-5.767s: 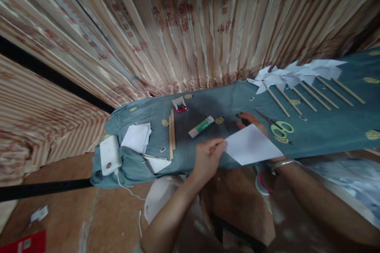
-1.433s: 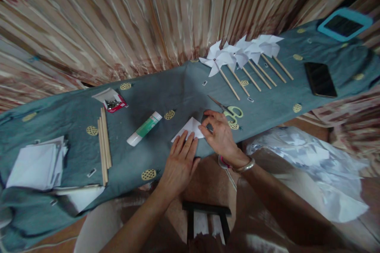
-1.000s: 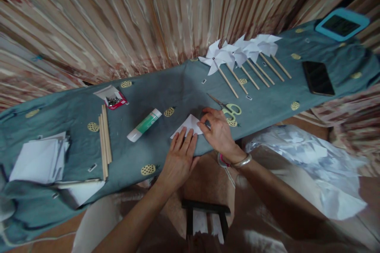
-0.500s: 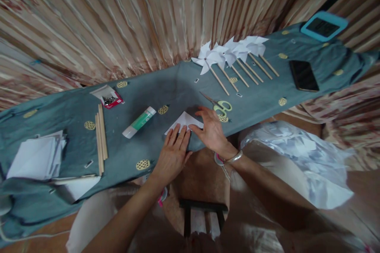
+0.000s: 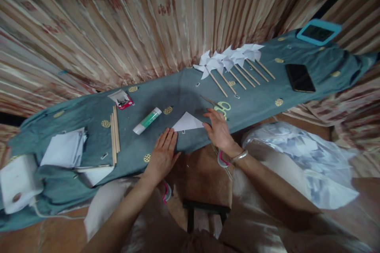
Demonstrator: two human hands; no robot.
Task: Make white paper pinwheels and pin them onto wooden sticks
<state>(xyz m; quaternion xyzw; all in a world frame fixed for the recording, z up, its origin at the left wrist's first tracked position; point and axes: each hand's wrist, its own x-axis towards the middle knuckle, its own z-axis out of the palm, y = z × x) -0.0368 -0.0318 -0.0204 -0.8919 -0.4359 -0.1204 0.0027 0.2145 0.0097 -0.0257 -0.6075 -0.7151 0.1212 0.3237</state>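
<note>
A white paper folded into a triangle (image 5: pixel 186 122) lies on the blue-green cloth (image 5: pixel 178 91) near the table's front edge. My left hand (image 5: pixel 162 154) rests flat and open on the cloth, its fingertips just short of the triangle's left corner. My right hand (image 5: pixel 218 127) lies open at the triangle's right corner, with a metal bangle on the wrist. Green-handled scissors (image 5: pixel 221 107) sit just behind my right hand. A green and white glue stick (image 5: pixel 147 120) lies to the left of the paper.
Several white paper pinwheels on wooden sticks (image 5: pixel 228 61) lie at the back right. Further right are a black phone (image 5: pixel 299 78) and a teal-framed device (image 5: pixel 318 32). Loose sticks (image 5: pixel 114 134), a pin box (image 5: pixel 123 101), a paper stack (image 5: pixel 63 148) and a white box (image 5: pixel 16 182) lie left. Striped curtain behind.
The large paper triangle held up earlier became a smaller folded triangle on the cloth. My left hand slid back off the paper toward me; the right hand moved to its right corner.
</note>
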